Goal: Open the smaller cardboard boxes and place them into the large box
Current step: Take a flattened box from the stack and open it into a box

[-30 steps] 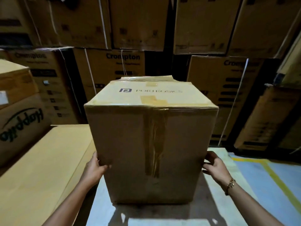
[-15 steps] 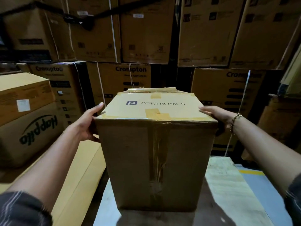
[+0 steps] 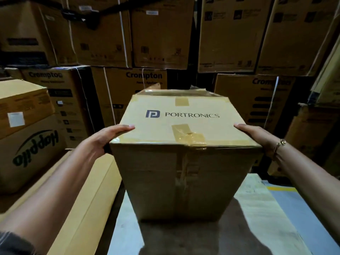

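Observation:
A tall brown Portronics cardboard box (image 3: 184, 162) stands upright in front of me on a pale surface (image 3: 257, 208). Its top flaps are shut and sealed with brown tape running down the front face. My left hand (image 3: 108, 138) grips the box's top left edge, fingers lying over the lid and thumb on the side. My right hand (image 3: 257, 135), with a bracelet at the wrist, presses flat on the top right edge. No smaller boxes are visible.
Stacked Crompton cartons (image 3: 128, 85) form a wall behind the box. A Happilo carton (image 3: 31, 148) with another box on it stands at the left. A long flat cardboard package (image 3: 86, 199) lies beside the box on the left. Blue floor with a yellow line (image 3: 281, 189) shows at the right.
Both hands rose from the box's lower sides to its top edges. The view has come nearer, and the fingers now reach further over the lid.

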Available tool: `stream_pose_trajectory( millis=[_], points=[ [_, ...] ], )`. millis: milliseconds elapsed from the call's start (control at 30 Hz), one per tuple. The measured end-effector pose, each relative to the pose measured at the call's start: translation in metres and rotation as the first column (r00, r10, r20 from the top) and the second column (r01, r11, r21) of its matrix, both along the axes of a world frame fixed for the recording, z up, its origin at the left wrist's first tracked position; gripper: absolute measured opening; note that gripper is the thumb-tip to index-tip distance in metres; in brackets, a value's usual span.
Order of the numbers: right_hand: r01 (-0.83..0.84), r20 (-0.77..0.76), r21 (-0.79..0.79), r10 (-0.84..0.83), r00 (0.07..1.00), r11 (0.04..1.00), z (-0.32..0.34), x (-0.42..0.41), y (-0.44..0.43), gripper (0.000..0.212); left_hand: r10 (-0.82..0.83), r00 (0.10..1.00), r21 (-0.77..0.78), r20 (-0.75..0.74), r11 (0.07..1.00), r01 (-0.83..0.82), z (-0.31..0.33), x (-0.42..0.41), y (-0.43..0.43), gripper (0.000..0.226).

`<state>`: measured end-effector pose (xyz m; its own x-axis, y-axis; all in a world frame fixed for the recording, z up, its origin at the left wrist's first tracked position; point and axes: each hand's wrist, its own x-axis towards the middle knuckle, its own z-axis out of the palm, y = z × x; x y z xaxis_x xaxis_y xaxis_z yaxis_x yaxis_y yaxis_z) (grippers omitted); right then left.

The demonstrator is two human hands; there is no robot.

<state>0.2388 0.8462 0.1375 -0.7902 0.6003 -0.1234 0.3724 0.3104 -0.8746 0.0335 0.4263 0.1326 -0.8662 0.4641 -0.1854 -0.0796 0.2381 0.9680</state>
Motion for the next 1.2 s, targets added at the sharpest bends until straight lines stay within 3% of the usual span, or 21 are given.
stream_pose_trajectory(
  millis=[100, 167, 267, 367, 500, 700, 733, 800, 900, 1033, 1100, 1200],
  points=[
    [-0.021, -0.191, -0.042, 0.013, 0.981, 0.999, -0.034, 0.020, -0.015, 0.039, -0.034, 0.999, 0.159, -0.042, 0.986, 0.040, -0.042, 0.022, -0.011, 0.100],
    [-0.060, -0.243, -0.115, 0.030, 0.970, 0.992, -0.072, 0.040, -0.026, 0.054, -0.018, 1.000, 0.167, -0.019, 0.986, 0.021, -0.085, 0.041, -0.022, 0.094],
    [-0.075, -0.188, -0.144, 0.047, 0.981, 0.987, -0.136, 0.071, -0.037, 0.073, 0.001, 1.000, 0.111, -0.004, 0.994, -0.001, -0.156, 0.065, -0.041, 0.101],
    [-0.094, -0.152, -0.179, 0.067, 0.986, 0.979, -0.188, 0.100, -0.048, 0.058, 0.111, 0.983, 0.192, 0.143, 0.972, -0.138, -0.197, 0.094, -0.048, 0.057],
    [-0.065, -0.034, -0.281, 0.057, 0.998, 0.958, -0.230, 0.134, -0.055, 0.041, 0.208, 0.904, 0.313, 0.373, 0.889, -0.333, -0.214, 0.121, -0.053, 0.026],
    [0.047, 0.092, -0.421, -0.009, 0.996, 0.906, -0.260, 0.154, -0.056, 0.048, 0.281, 0.883, 0.047, 0.376, 0.946, -0.321, -0.227, 0.127, -0.061, 0.078],
    [0.064, 0.097, -0.438, -0.023, 0.995, 0.897, -0.263, 0.155, -0.056, 0.047, 0.265, 0.888, 0.056, 0.377, 0.950, -0.307, -0.226, 0.126, -0.061, 0.077],
    [0.133, 0.090, -0.491, -0.101, 0.991, 0.861, -0.262, 0.155, -0.057, 0.038, 0.247, 0.888, 0.099, 0.389, 0.947, -0.307, -0.221, 0.128, -0.058, 0.052],
    [0.191, 0.051, -0.644, -0.207, 0.977, 0.741, -0.257, 0.150, -0.053, 0.029, 0.171, 0.916, 0.143, 0.364, 0.961, -0.236, -0.210, 0.133, -0.049, 0.031],
    [0.128, 0.006, -0.694, -0.172, 0.985, 0.708, -0.247, 0.133, -0.047, 0.033, 0.051, 0.949, 0.127, 0.311, 0.987, -0.095, -0.216, 0.125, -0.048, 0.051],
    [0.059, 0.007, -0.650, -0.071, 0.997, 0.758, -0.242, 0.121, -0.048, 0.025, 0.025, 0.956, 0.099, 0.291, 0.994, -0.056, -0.226, 0.119, -0.048, 0.071],
    [-0.006, 0.055, -0.623, 0.051, 0.997, 0.782, -0.231, 0.104, -0.056, 0.031, 0.033, 0.967, 0.101, 0.254, 0.993, -0.061, -0.232, 0.117, -0.039, 0.071]
  ],
)
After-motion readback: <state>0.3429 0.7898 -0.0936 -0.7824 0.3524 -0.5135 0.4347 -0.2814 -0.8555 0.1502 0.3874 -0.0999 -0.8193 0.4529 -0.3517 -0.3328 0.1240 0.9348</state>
